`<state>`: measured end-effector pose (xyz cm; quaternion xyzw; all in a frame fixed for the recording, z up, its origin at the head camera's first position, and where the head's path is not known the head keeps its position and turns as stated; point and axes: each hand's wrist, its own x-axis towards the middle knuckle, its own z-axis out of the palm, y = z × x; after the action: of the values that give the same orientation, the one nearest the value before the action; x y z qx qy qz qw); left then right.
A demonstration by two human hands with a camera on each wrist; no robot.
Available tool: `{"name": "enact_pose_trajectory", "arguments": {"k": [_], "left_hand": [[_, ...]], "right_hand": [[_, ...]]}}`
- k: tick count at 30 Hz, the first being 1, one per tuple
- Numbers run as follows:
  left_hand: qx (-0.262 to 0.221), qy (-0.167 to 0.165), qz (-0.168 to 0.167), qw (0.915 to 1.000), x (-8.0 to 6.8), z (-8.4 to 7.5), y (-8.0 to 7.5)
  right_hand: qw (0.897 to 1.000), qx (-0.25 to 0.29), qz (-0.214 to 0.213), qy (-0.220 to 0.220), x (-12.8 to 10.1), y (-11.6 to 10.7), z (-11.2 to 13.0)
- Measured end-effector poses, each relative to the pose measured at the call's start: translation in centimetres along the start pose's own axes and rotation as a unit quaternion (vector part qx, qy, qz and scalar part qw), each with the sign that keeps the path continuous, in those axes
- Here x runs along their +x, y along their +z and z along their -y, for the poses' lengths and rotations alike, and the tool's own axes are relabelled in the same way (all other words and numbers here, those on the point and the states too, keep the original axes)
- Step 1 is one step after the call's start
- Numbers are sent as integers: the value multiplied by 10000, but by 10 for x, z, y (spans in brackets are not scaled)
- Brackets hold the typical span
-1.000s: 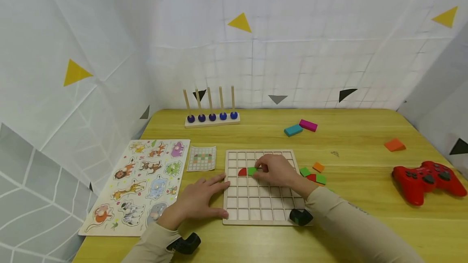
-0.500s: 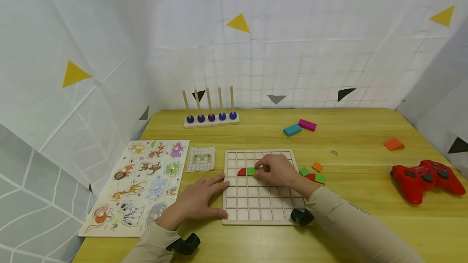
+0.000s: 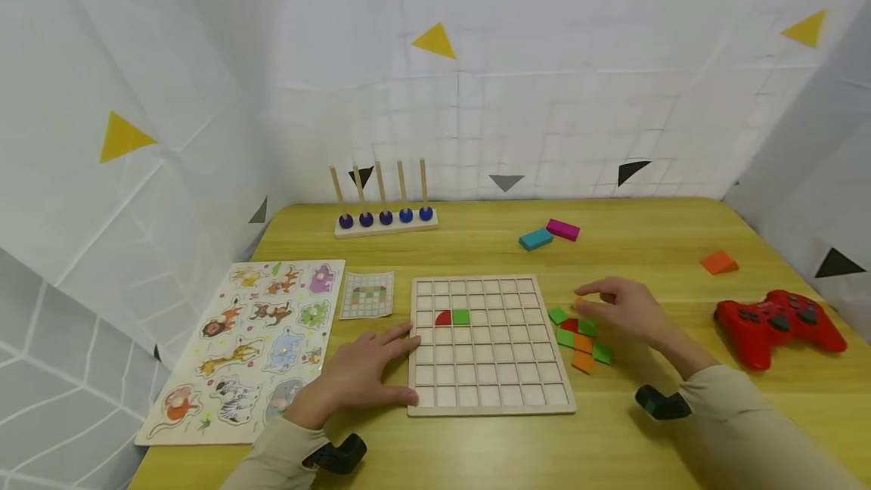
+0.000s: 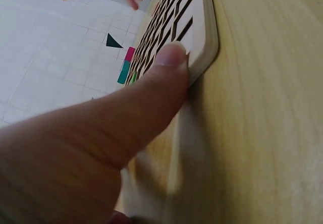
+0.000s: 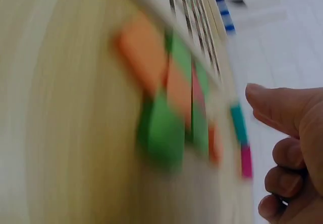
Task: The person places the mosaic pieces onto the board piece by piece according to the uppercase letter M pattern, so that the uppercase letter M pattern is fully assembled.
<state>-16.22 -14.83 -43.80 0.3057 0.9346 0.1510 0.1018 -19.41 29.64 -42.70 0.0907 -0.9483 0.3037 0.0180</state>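
A wooden grid board (image 3: 493, 410) lies in the middle of the table. A red quarter-round tile (image 3: 444, 318) and a green square tile (image 3: 460, 317) sit side by side in its cells. My left hand (image 3: 367, 373) rests at the board's left edge, fingers spread, and its thumb (image 4: 146, 90) touches the rim in the left wrist view. To the board's right, my right hand (image 3: 626, 312) hovers over the loose tiles, thumb and forefinger apart close to an orange tile (image 3: 579, 302). In the right wrist view that orange tile (image 5: 215, 143) shows apart from the thumb (image 5: 275, 105).
Loose green tiles (image 3: 602, 353), orange tiles (image 3: 582, 361) and a red one lie right of the board. A pattern card (image 3: 367, 296), animal puzzle (image 3: 238, 354) and peg stand (image 3: 386, 227) lie left and behind. Blue (image 3: 535, 239) and magenta blocks (image 3: 563, 230) and a red game controller (image 3: 779, 327) stand farther right.
My right hand has left the green tile in the grid and moved right to the loose tiles. The left hand stays at the board's edge. The head view has shifted slightly.
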Motion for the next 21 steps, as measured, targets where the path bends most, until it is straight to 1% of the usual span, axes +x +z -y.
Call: {"name": "enact_pose_trajectory", "arguments": {"k": [2,4,6,8,10,13,15,18,21], "left_hand": [[-1,58,-35,10000,2,0,0],[-23,81,-52,10000,2,1,1],[-72,89,-72,9999,0,2,2],[-154,51,-71,9998,-6,4,3],[-178,24,-82,9998,-9,5,4],[-141,73,-102,9998,-7,4,4],[-95,101,-101,9999,-4,3,3],[-80,117,-91,9999,-1,2,3],[-88,128,-102,9998,-1,2,2]], "right_hand": [[9994,109,-20,319,-8,-11,-20],[9991,167,36,396,-14,-16,-36],[9995,181,149,199,-17,-16,-48],[9994,152,185,-255,-15,-9,-55],[9972,75,144,-734,-13,-5,-57],[9931,30,19,-1175,-8,-3,-58],[9910,52,98,-1338,-4,-4,-57],[9894,105,408,-1387,4,-6,-58],[9884,107,716,-1338,10,-7,-58]]}}
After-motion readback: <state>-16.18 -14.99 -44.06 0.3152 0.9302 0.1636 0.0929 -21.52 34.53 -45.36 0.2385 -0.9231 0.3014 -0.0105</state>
